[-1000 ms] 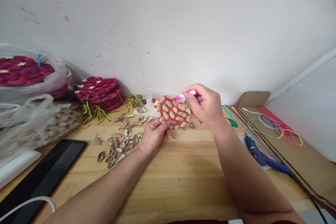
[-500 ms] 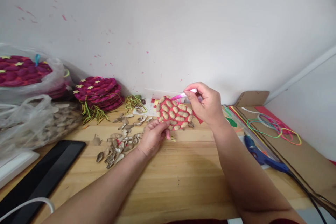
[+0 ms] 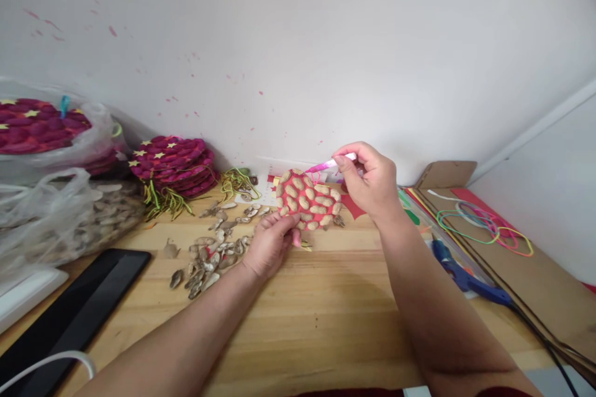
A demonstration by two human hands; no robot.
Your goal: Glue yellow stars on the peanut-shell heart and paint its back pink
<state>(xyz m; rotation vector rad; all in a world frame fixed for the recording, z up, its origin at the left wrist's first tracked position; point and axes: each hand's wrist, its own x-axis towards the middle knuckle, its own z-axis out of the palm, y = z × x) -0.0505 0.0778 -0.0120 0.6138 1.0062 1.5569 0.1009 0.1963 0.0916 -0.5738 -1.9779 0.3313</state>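
My left hand (image 3: 270, 243) grips the lower left edge of a red disc covered in peanut shells (image 3: 310, 200), held tilted above the table. Plain tan shells sit on it in several rows, with red showing between them. In the fingers of my right hand (image 3: 369, 178) is a slim paintbrush (image 3: 328, 164), its white handle stained pink. The brush's dark tip is at the disc's upper edge; whether it touches a shell I cannot tell. A pink loop of cord (image 3: 315, 177) shows near that edge.
Loose shell halves (image 3: 205, 263) lie left of my hands. Further left are a stack of purple-painted discs (image 3: 172, 164), plastic bags (image 3: 56, 217) and a black tablet-like slab (image 3: 79, 316). On the right lie a blue glue gun (image 3: 465, 276), cardboard (image 3: 526, 298) and coloured cords (image 3: 488, 229).
My right hand has shifted slightly right and up with the paintbrush, and the brush sits a little higher. The disc and my left hand stay almost in place.
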